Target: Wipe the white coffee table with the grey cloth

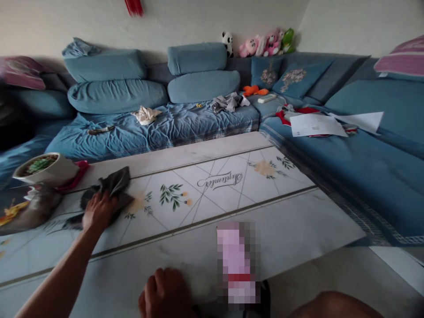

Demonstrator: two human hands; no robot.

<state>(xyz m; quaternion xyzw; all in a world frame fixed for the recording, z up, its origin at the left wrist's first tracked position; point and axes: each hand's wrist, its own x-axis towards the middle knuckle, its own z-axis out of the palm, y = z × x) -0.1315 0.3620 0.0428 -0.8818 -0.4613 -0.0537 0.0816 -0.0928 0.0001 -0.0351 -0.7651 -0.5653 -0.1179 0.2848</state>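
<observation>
**Living room with a blue sofa, a white table, and a dark grey cloth under the left hand**

The room has a pale wall and a blue corner sofa, and before it stands a white table with marble pattern. Along the table goes a printed band with flowers, leaves, thin lines and the word "September", which is upside down for the viewer.

The dark grey cloth is on the left part of this band, crumpled. The left hand lies on top of it, and its bent fingers grasp the fabric. The right hand is at the near edge of the table, well apart from the cloth. Its fingers are folded inward; the palm is hidden, so I cannot tell if it holds something.

Just beside the cloth, on the left, there is a greyish bag, with something yellow near it. Behind the bag stands a white pot with a green succulent, next to a pink tray.

Near the right hand, a pinkish thing is covered by coarse squares, and I cannot tell what it is.

Farther away, on the sofa seat, lie a beige cloth, grey clothing, an orange object and white papers. Plush toys sit on the backrest.
</observation>
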